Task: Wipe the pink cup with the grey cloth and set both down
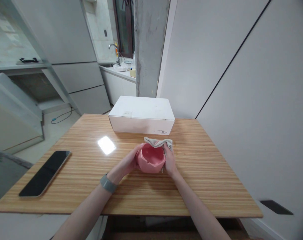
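Note:
A pink bowl-like dish (151, 160) sits near the middle of the striped wooden table (91, 186). My left hand (131, 161) is wrapped round its left side. My right hand (169, 160) presses a pale grey cloth (158, 142) against the dish's right and far rim; the cloth drapes over the back edge. A grey band is on my left wrist.
A white cardboard box (142, 115) stands at the table's far edge, just behind the dish. A dark phone (45, 172) lies face up near the left edge. A white wall runs along the right. A kitchen counter with a tap (115, 53) is behind.

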`<control>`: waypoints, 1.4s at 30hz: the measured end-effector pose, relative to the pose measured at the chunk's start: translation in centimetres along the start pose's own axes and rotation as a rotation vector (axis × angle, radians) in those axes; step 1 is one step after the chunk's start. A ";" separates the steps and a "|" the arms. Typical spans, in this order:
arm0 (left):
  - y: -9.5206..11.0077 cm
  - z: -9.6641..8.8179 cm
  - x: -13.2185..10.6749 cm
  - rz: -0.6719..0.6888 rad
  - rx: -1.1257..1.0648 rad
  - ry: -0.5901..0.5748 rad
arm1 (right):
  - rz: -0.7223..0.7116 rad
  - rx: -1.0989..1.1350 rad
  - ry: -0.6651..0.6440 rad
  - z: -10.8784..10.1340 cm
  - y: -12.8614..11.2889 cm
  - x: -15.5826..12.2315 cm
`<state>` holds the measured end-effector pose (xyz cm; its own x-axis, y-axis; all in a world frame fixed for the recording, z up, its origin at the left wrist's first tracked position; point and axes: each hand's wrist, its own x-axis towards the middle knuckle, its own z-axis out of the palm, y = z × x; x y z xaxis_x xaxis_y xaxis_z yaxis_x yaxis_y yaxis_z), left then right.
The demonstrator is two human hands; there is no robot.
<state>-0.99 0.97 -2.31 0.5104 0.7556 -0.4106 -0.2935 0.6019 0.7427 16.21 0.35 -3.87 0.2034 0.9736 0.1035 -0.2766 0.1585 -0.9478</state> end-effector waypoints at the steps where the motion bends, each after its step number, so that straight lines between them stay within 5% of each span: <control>1: -0.1 0.0 0.1 0.003 0.002 0.016 | 0.009 -0.008 0.005 0.0 0.2 0.0; 7: 0.0 0.1 0.8 0.059 -0.039 0.110 | -0.062 -0.088 0.017 0.6 0.5 -0.6; 14: 0.5 1.9 -0.3 0.393 -0.185 -0.080 | -0.338 -0.219 -0.003 1.7 1.1 -1.3; 20: 0.0 0.7 -0.3 0.084 -0.114 -0.115 | -0.190 -0.036 0.177 0.7 -0.1 -0.6; 24: -0.6 0.1 0.0 0.009 -0.048 -0.070 | -0.030 0.021 0.110 0.2 -0.7 -0.6; 29: -0.6 -0.1 0.2 0.007 -0.035 0.014 | -0.023 -0.018 0.053 0.5 -0.6 -0.7; 35: -0.3 0.0 0.6 0.117 -0.071 0.140 | -0.209 -0.111 -0.002 1.0 0.3 -1.0; 42: -0.7 1.7 0.0 0.408 -0.171 0.037 | -0.285 -0.038 0.017 1.8 0.4 -1.3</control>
<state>0.61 0.17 -1.91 0.2969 0.9470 -0.1227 -0.5961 0.2843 0.7509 14.10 -0.56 -3.86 0.2837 0.8877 0.3626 -0.1705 0.4188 -0.8919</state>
